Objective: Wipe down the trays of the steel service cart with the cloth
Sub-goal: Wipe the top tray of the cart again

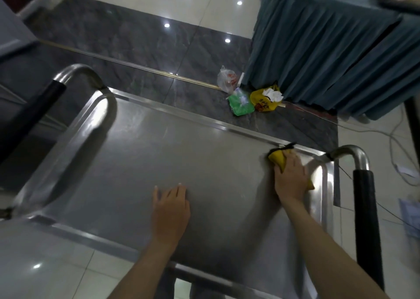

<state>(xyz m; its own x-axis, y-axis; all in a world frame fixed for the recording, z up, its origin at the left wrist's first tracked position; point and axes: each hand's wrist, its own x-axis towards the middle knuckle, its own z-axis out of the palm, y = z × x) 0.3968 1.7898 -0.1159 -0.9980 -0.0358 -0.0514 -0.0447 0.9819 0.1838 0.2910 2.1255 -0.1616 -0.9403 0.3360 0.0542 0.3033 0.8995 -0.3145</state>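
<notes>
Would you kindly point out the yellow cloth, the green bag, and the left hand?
yellow cloth (pixel 277 159): head view, exposed front corner.
green bag (pixel 240 103): head view, its middle.
left hand (pixel 171 210): head view, back of hand.

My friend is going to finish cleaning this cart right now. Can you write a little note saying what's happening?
Right hand presses the yellow cloth flat on the top tray, at its far right corner near the handle.
Left hand rests open and flat near the tray's front edge, holding nothing.
Done: can't tell how much is wiped.
Left: the remaining tray surface; lower trays are not visible.
</notes>
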